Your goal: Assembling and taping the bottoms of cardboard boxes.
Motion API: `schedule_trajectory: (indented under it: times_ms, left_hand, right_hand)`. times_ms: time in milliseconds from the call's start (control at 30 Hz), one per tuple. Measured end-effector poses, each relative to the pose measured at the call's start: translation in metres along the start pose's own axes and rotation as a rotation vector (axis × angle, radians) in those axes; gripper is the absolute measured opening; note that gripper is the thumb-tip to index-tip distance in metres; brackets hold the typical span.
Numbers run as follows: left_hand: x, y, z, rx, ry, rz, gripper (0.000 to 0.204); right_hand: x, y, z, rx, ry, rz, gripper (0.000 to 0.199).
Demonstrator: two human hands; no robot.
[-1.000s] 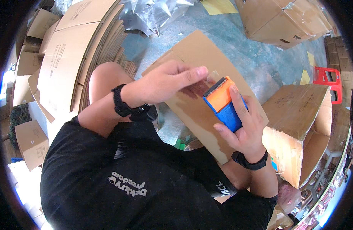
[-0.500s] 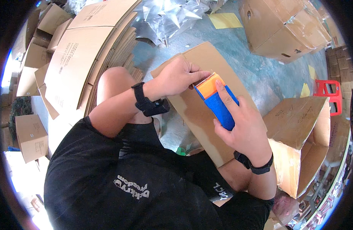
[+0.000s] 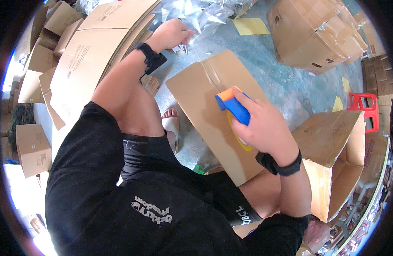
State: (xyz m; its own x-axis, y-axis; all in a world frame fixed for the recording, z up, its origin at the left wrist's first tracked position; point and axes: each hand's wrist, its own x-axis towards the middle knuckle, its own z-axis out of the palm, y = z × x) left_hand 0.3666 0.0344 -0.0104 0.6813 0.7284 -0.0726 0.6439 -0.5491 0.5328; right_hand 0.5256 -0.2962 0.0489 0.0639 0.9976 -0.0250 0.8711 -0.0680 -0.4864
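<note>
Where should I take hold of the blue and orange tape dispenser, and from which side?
Take the tape dispenser by its blue body, coming from the right, as the right hand does. The blue body slants back toward that palm, while the orange head points away to the upper left, so the fingers should likely stay behind it.

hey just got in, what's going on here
A person's right hand grips a blue and orange tape dispenser at a cardboard box. A clear strip shows between the box's far edge and the dispenser. The left hand is off the box, fingers curled, near silvery plastic.
</note>
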Motion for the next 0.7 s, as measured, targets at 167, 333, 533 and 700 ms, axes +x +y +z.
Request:
schedule_trajectory:
  times_ms: [167,333,533,700]
  left_hand:
    - [-0.001,-0.021,0.007,-0.041,0.009,-0.065,0.038]
    - [0.008,-0.042,0.032,-0.001,-0.095,-0.011,0.041]
    - [0.009,-0.089,0.138,0.051,-0.556,0.294,0.03]
    - [0.022,-0.154,0.152,-0.307,-0.963,0.529,0.02]
  right_hand:
    - [0.029,-0.012,0.004,-0.078,-0.093,-0.022,0.051]
    - [0.036,-0.024,0.003,-0.048,-0.141,0.083,0.056]
    - [0.033,-0.018,0.005,-0.031,-0.101,0.028,0.051]
    - [0.036,-0.027,0.005,0.017,-0.111,0.026,0.053]
